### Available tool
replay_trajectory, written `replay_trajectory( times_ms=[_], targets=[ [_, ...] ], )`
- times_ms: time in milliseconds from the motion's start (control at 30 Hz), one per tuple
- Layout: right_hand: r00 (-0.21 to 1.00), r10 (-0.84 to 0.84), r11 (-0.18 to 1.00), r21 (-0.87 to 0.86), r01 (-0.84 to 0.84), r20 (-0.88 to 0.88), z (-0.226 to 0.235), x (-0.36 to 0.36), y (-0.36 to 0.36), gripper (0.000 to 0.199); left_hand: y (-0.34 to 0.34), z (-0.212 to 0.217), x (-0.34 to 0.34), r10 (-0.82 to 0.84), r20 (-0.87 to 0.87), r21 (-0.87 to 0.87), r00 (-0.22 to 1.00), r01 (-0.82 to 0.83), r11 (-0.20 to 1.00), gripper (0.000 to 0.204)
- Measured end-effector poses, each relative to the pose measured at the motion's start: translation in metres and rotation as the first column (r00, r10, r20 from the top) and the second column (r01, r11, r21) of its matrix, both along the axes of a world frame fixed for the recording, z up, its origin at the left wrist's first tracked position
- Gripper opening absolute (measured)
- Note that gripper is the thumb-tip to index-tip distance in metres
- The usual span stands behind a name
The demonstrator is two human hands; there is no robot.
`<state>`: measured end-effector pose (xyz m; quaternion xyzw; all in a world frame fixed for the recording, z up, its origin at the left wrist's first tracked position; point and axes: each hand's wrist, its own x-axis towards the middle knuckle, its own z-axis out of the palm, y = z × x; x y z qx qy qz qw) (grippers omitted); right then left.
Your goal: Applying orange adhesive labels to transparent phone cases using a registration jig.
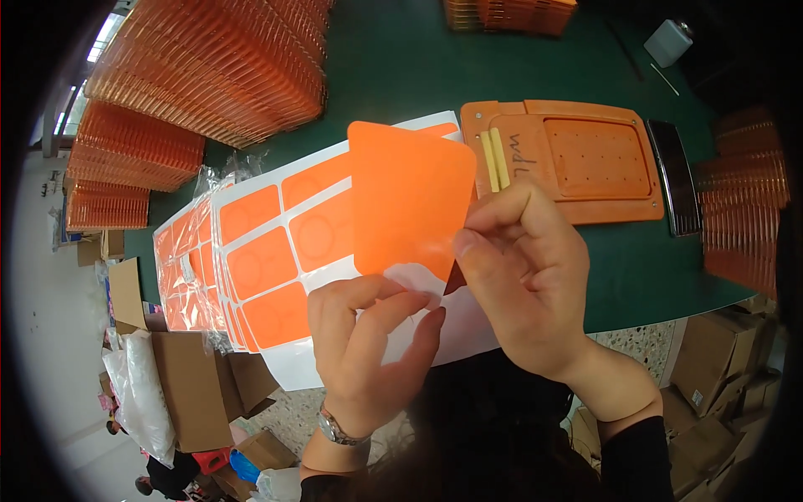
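My right hand point(523, 276) pinches an orange rounded-rectangle sticker point(408, 197) by its lower right edge and holds it upright above the table. My left hand point(368, 343) grips a small white backing piece point(416, 278) at the sticker's lower edge, thumb on top. Beneath both hands lies a white sheet point(326, 276) carrying several more orange stickers, some with circular cut lines.
An orange jig plate point(569, 159) with two pale strips sits on the green table point(401, 75). Stacks of orange trays point(217, 63) stand at the left rear and right. A dark phone point(676, 176) lies beside the jig. Cardboard boxes point(192, 385) crowd the floor.
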<state>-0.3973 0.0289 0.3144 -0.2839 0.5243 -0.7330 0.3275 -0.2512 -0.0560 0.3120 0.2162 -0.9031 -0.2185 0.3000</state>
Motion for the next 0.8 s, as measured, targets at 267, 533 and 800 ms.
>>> replay_trajectory(
  times_ms=[267,533,800],
  targets=[
    [0.992,0.034,0.998,-0.040,-0.039,-0.122,-0.0042,-0.0065,0.0047,0.010,-0.0015,0.0036,-0.0048,-0.021,0.005,0.042,1.000,0.021,0.999,0.036],
    [0.989,0.045,0.998,-0.029,-0.049,-0.144,-0.0036,-0.0086,0.0038,0.012,-0.0067,0.0027,-0.0049,-0.036,0.015,0.025,0.999,0.036,0.999,0.035],
    [0.996,0.072,0.997,-0.021,-0.073,-0.059,-0.0041,-0.0085,0.0063,0.009,-0.0030,0.0015,-0.0001,-0.011,-0.001,-0.033,1.000,0.011,0.999,0.036]
  ],
)
